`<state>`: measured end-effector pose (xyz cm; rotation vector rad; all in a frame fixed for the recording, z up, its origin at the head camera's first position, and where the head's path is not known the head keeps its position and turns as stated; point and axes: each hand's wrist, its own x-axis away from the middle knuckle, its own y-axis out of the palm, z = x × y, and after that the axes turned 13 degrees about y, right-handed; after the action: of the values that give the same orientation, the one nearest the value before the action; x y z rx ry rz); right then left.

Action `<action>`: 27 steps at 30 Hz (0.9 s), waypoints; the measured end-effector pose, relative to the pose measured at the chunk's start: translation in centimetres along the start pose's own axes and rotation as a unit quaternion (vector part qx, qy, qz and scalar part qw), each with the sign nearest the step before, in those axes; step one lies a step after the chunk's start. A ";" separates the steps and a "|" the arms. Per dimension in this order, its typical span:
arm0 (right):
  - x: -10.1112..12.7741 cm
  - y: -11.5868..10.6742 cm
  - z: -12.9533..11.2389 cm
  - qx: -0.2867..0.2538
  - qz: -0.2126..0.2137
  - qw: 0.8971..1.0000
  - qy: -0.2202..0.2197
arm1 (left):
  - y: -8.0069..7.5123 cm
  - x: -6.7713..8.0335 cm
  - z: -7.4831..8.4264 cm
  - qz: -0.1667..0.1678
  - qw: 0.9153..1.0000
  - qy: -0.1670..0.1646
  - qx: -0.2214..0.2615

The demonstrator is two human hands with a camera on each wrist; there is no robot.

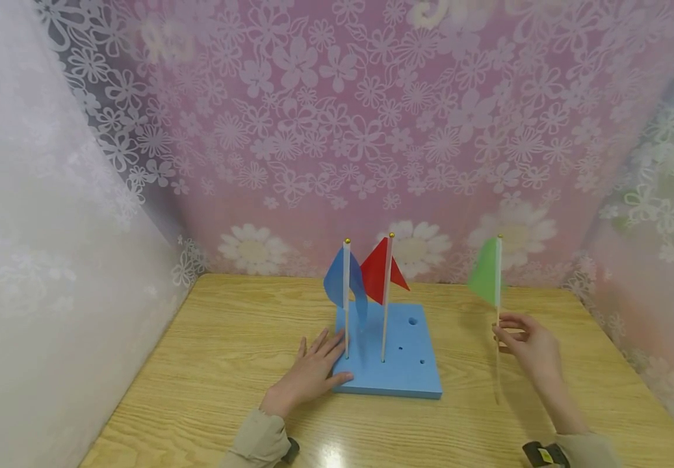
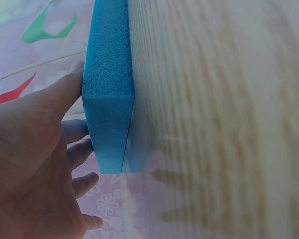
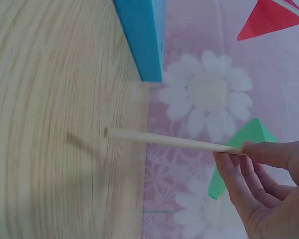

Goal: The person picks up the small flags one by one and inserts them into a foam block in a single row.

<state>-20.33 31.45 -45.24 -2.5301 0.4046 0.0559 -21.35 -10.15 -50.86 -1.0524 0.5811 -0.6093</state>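
Note:
A blue foam block (image 1: 407,364) lies on the wooden table (image 1: 220,364). A blue flag (image 1: 345,283) and a red flag (image 1: 380,270) stand upright in its holes. My left hand (image 1: 313,374) rests flat on the block's left front corner (image 2: 107,94), fingers straight. My right hand (image 1: 530,348) pinches the stick (image 3: 169,140) of a green flag (image 1: 485,270) and holds it upright to the right of the block, its lower end just above the table.
Several empty holes (image 1: 413,320) show in the block's right part. Floral curtain walls (image 1: 337,130) close in the table at the back and both sides. The table's right edge (image 1: 635,370) lies close to my right hand.

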 end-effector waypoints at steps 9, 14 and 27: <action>0.2 2.5 -1.4 -0.073 0.016 0.997 -0.024 | 0.0 0.0 0.0 -0.002 1.000 -0.002 0.005; 0.3 4.0 -2.4 -0.125 0.024 0.991 -0.037 | 0.0 0.0 0.0 0.001 1.000 0.000 0.005; 1.7 7.3 -7.6 -0.215 0.003 0.972 -0.095 | -0.1 -0.1 0.0 0.001 1.000 0.000 0.002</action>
<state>-21.20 21.05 -43.00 -2.9125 0.3530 0.4261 -21.45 -10.14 -50.81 -1.0481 0.5808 -0.6089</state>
